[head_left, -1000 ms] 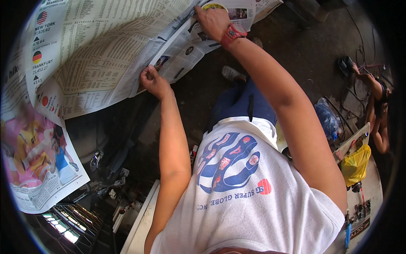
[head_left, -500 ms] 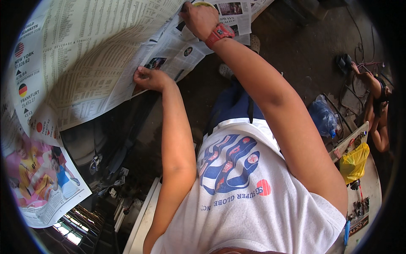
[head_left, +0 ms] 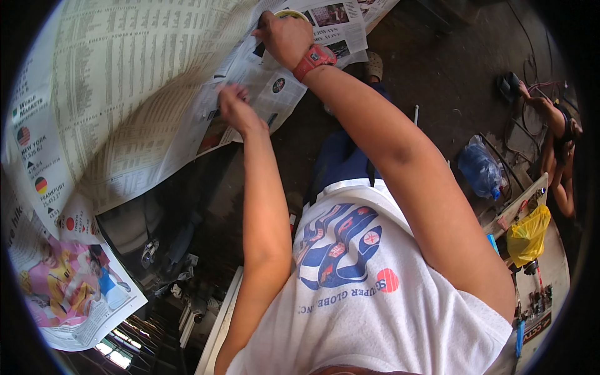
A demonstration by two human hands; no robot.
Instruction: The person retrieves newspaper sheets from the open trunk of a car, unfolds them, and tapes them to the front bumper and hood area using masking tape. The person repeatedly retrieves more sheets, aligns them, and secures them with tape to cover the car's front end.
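Large newspaper sheets (head_left: 144, 81) hang over a dark glossy surface (head_left: 128, 228) at the left. At the top, my right hand (head_left: 286, 40), with a red watch on its wrist, is closed at the overlap of the sheets. A round yellow-rimmed roll (head_left: 292, 13) peeks out from behind it; how the fingers grip it is hidden. My left hand (head_left: 236, 109) is raised over the lower part of the newspaper, its fingers curled and smeared by motion. Whether it holds anything cannot be made out.
Another person's bare leg (head_left: 550, 122) and cables (head_left: 531, 140) are at the far right. A blue water bottle (head_left: 480, 167) lies on the dark floor. Close by, a yellow plastic bag (head_left: 528, 236) sits on a pale board with small tools.
My left hand has come away from the paper's lower edge and moved up and slightly right. My right hand has shifted slightly left and down, still at the sheets.
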